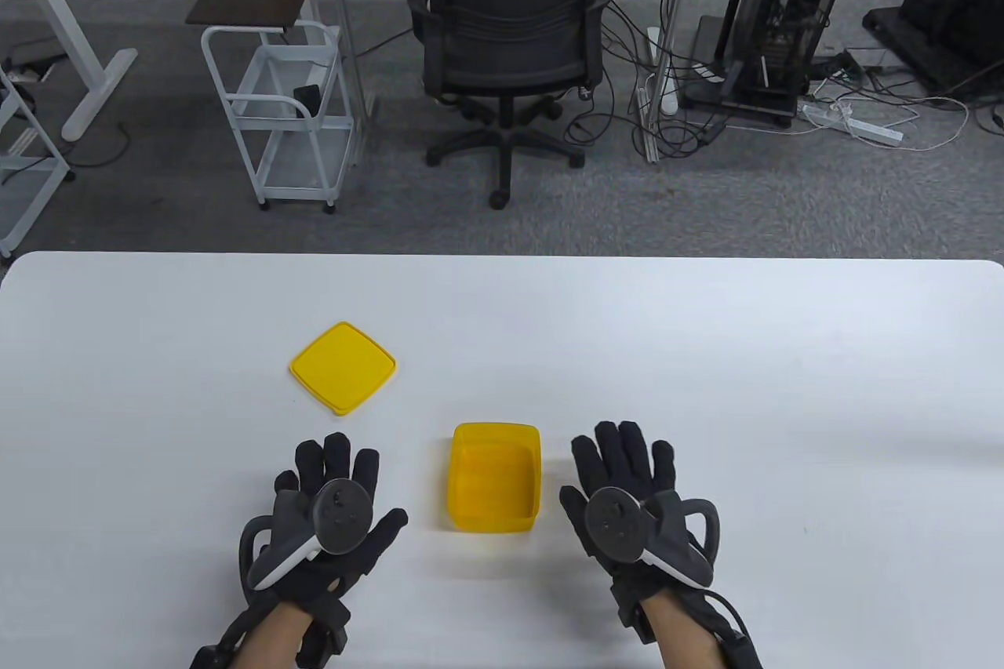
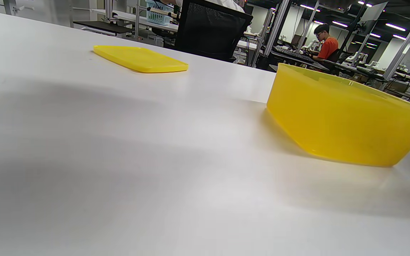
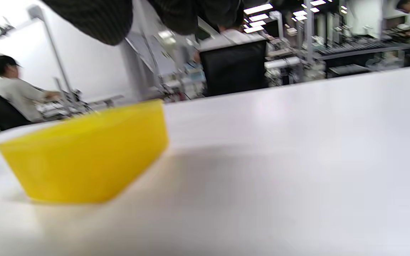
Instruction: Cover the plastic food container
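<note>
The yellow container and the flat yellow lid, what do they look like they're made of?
Container: likely thin translucent plastic with a glossy finish; light glows through its walls in the left wrist view. Lid: seemingly the same yellow plastic, but it looks opaque and smoother, with a soft sheen.

The right wrist view is blurred, so the yellow container [image 3: 84,156] has soft edges, and the right hand's fingers [image 3: 94,17] are cut off by the top edge. In the left wrist view the container [image 2: 347,117] runs off the right edge, perhaps by a corner only.
</note>
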A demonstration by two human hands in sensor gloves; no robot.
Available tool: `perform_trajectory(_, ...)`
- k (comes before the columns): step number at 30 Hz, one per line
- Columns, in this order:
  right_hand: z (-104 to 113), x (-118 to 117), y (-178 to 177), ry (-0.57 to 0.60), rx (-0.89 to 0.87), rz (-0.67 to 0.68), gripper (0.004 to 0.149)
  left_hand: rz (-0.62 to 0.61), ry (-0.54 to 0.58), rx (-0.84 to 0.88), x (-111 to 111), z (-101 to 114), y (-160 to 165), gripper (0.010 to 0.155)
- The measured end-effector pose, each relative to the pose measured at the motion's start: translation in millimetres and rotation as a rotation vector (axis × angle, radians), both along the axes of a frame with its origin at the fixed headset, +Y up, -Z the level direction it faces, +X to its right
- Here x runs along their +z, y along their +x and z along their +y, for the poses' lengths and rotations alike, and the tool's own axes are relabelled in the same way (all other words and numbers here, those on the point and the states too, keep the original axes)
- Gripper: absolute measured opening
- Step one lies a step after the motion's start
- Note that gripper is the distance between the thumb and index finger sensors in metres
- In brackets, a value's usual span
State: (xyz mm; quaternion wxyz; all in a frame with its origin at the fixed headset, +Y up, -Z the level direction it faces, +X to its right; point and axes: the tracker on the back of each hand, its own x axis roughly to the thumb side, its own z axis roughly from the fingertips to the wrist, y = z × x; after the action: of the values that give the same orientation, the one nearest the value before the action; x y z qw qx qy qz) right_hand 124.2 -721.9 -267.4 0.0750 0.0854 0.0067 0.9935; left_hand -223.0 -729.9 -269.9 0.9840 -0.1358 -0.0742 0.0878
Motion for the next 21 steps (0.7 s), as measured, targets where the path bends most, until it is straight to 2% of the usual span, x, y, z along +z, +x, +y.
perform_trajectory(3,-15,-1,16,-0.076,0.034,-0.039,0.073,-0.002,-0.005,-0.009,0,-2,1,0.082)
perform_trajectory(6,-25,-2,26,-0.088,0.051,-0.049,0.077,0.002,-0.007,-0.013,0,-4,0,0.082)
perform_trajectory(12,-30,-3,31,-0.105,0.03,-0.05,0.079,0.03,-0.053,-0.008,-5,-9,-4,0.082)
perform_trajectory(14,-30,-3,30,-0.104,0.038,-0.044,0.078,0.068,-0.031,0.006,-7,-8,-8,0.082)
perform_trajectory(18,-32,-4,29,-0.113,0.028,-0.035,0.079,0.144,-0.045,0.008,-24,-6,-13,0.082)
perform_trajectory(21,-32,-3,29,-0.108,0.025,-0.028,0.079,0.208,0.005,-0.055,-48,2,-14,0.08)
